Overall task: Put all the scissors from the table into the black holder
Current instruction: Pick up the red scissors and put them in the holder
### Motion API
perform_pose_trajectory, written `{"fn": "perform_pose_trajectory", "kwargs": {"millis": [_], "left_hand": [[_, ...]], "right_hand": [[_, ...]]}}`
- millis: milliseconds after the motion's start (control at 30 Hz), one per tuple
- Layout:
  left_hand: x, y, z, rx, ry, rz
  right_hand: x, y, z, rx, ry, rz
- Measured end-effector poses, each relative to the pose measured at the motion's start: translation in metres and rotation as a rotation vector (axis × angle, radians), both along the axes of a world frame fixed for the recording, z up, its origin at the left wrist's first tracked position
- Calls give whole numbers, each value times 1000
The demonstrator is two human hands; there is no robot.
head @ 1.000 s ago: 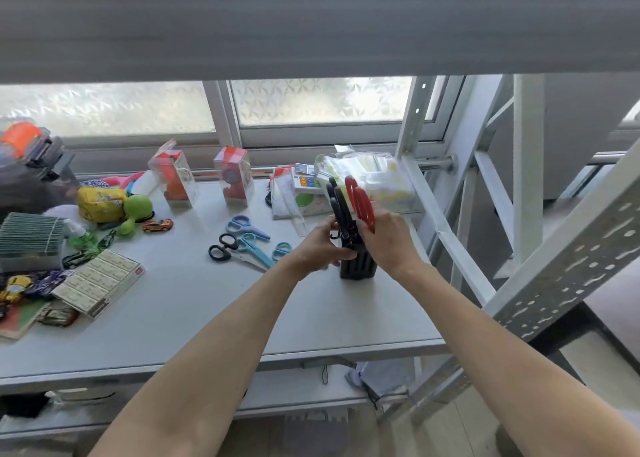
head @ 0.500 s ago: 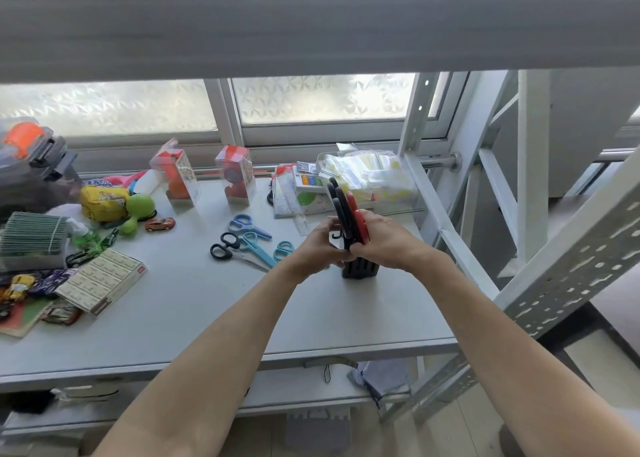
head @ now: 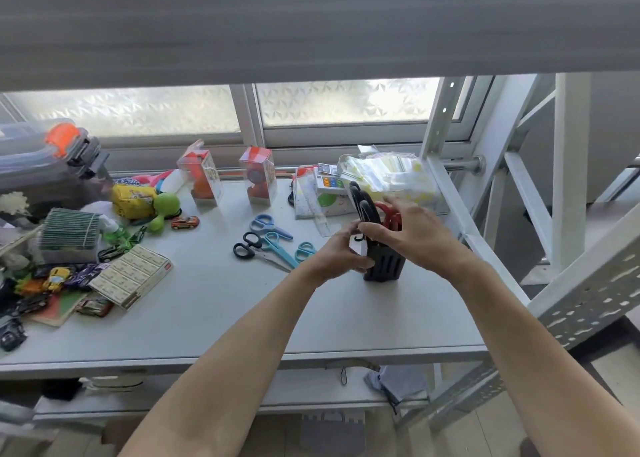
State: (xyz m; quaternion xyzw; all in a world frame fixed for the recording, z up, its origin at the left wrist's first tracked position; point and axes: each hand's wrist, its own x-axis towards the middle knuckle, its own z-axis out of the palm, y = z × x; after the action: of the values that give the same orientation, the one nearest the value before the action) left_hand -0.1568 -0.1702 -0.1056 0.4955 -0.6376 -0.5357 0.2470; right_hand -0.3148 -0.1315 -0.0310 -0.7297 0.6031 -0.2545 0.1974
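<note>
The black holder stands upright on the right part of the grey table. Black scissor handles and red scissor handles stick out of its top. My left hand grips the holder's left side. My right hand hovers over the red handles with fingers spread, holding nothing. Left of the holder, three pairs lie flat on the table: blue-handled scissors, black-handled scissors and light-blue scissors.
A clear box of small bags stands right behind the holder. Two clear toy boxes stand at the back. Staple boxes, toy cars and other clutter fill the left. White rack uprights and a perforated brace border the right.
The red scissors have gone down into the holder. My right hand has let go of them and its fingers have spread. The left hand has stayed on the holder.
</note>
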Motion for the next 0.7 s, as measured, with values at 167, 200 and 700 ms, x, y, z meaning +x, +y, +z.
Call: {"fn": "perform_pose_trajectory", "kwargs": {"millis": [167, 200, 700], "left_hand": [[17, 4, -2, 21, 21, -31], [19, 4, -3, 27, 20, -38], [13, 7, -6, 44, 45, -80]], "right_hand": [[9, 3, 6, -1, 1, -92], [10, 3, 5, 4, 3, -103], [11, 8, 1, -109, -267, -261]]}}
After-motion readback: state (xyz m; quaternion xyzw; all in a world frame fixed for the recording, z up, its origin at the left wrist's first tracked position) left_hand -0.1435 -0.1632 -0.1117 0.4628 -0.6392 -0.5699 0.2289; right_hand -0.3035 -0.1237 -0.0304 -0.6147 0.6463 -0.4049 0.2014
